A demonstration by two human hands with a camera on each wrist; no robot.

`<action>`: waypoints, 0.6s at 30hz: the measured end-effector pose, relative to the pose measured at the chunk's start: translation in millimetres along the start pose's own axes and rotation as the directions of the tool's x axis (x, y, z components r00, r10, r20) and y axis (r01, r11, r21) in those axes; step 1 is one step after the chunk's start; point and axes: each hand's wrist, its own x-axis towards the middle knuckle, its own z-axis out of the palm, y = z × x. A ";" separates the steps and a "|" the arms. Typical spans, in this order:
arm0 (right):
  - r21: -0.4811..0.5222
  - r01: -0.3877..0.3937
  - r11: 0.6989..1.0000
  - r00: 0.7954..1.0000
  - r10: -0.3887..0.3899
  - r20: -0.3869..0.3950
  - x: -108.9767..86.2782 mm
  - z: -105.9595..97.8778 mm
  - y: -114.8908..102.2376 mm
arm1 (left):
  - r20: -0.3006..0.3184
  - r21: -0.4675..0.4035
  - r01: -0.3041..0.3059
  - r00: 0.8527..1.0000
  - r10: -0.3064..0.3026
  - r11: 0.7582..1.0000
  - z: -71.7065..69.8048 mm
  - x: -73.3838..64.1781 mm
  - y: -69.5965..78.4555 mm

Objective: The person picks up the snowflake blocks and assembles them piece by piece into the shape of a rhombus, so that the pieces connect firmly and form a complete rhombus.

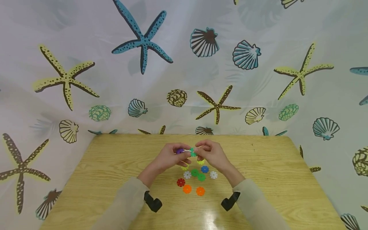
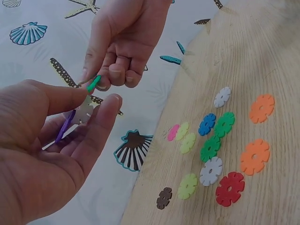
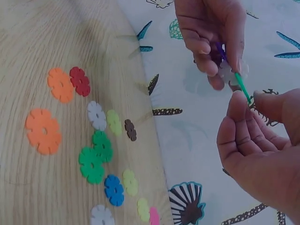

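Note:
Over the table's far half, both hands meet at a small group of notched plastic snowflake discs. My left hand [image 1: 168,157] holds a white disc [image 2: 85,112] between thumb and fingers, with a purple disc [image 2: 64,126] standing crosswise at its near side. A green disc [image 3: 242,87], seen edge-on in both wrist views, stands at the white disc's other side. Thumb and forefinger of my right hand [image 1: 212,154] pinch that green disc by its edge. Where the slots meet is partly covered by the fingertips.
On the wooden table [image 1: 115,172] below lie loose discs: two orange [image 1: 187,188], a red one [image 1: 180,182], white [image 1: 213,174], green [image 1: 201,177], blue [image 1: 204,169], yellow [image 2: 188,186], brown [image 2: 164,198] and pink [image 2: 173,132]. A shell-and-starfish patterned cloth [image 1: 178,73] hangs behind.

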 end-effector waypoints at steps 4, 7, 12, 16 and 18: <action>-0.106 -0.016 0.994 1.000 0.014 -0.023 -2.3 -9.1 15.1 | -0.050 -0.007 0.006 0.999 -0.007 1.000 -1.3 -0.4 -1.3; -0.266 -0.025 0.964 1.000 0.021 -0.018 -5.0 -15.9 31.8 | -0.071 -0.027 0.013 0.997 -0.015 1.000 -2.9 -0.4 -2.3; -0.447 -0.043 0.894 0.999 0.043 -0.011 -10.4 -18.7 59.6 | -0.071 -0.046 0.013 0.997 -0.016 0.999 -2.6 0.2 -2.1; -0.512 -0.032 0.858 0.999 0.037 0.000 -13.0 -15.6 76.2 | -0.074 -0.045 0.009 0.997 -0.012 0.999 -2.6 0.7 -2.1; -0.541 -0.018 0.841 1.000 0.027 0.008 -13.7 -14.0 82.1 | -0.081 -0.045 0.010 0.997 -0.013 0.999 -3.0 0.7 -2.1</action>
